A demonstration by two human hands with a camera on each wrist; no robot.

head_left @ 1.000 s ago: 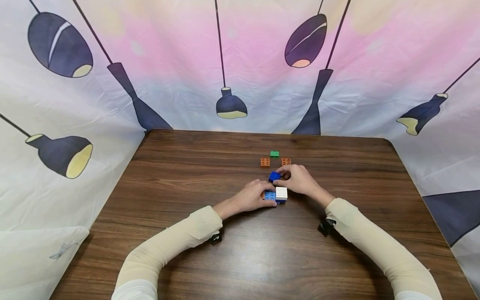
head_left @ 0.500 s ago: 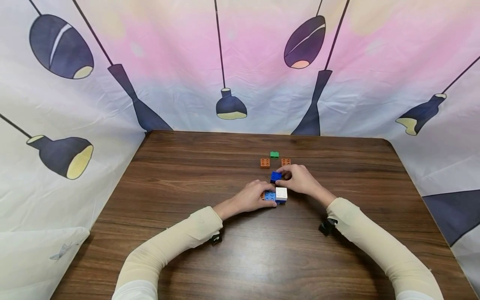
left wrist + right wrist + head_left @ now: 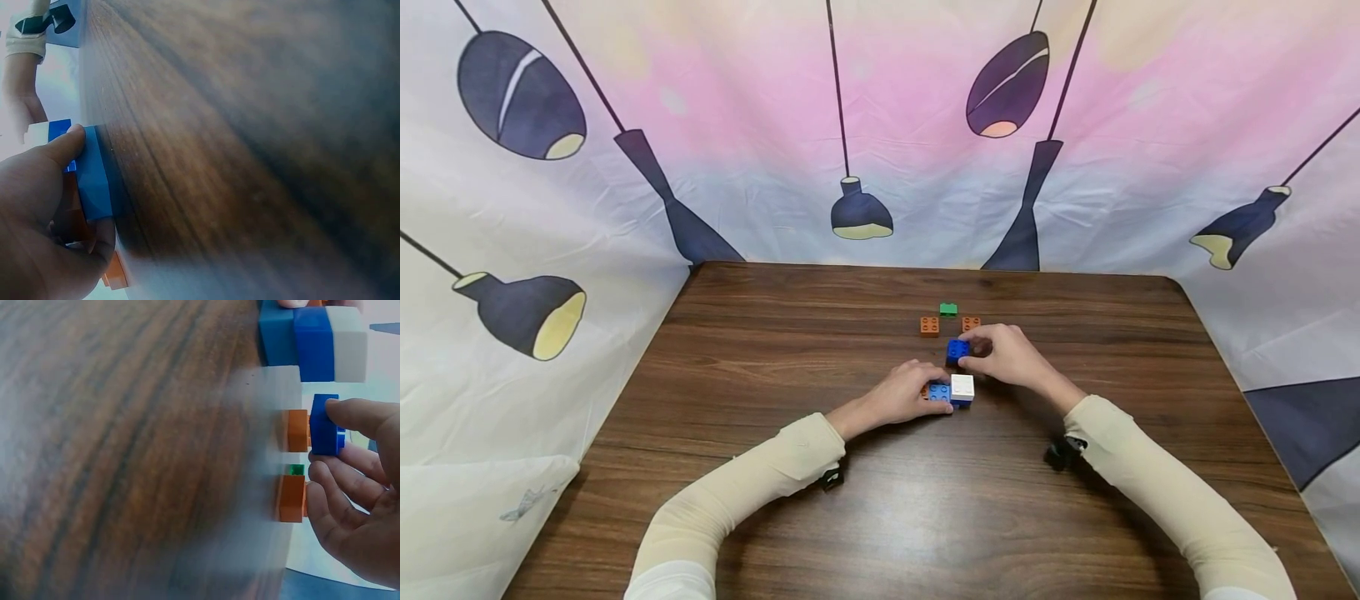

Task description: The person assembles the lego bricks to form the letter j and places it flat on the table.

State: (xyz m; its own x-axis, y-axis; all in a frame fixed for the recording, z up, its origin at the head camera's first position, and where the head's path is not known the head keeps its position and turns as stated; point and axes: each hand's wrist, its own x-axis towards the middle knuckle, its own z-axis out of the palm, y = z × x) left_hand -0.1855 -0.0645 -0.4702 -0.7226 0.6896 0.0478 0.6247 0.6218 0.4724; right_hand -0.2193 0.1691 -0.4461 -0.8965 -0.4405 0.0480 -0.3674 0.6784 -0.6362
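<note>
In the head view my left hand (image 3: 901, 393) grips a joined build: a light blue brick (image 3: 938, 392) at the bottom, an orange brick (image 3: 71, 209) on it under the palm, and a dark blue brick (image 3: 314, 344) topped by a white brick (image 3: 962, 387) at its right end. Just behind the build, my right hand (image 3: 1006, 357) pinches a separate dark blue brick (image 3: 957, 352) between thumb and fingers. The right wrist view shows this brick (image 3: 324, 425) held off the table, its studs facing away from the wood.
Behind the held brick, two orange bricks (image 3: 929, 327) (image 3: 972, 324) lie apart on the wooden table (image 3: 820, 333), with a small green brick (image 3: 948, 309) farther back between them. A printed curtain (image 3: 775, 167) hangs along the table's back and sides.
My right hand has moved slightly to the right with the dark blue brick, which has turned straighter. My left hand and the build have stayed in place.
</note>
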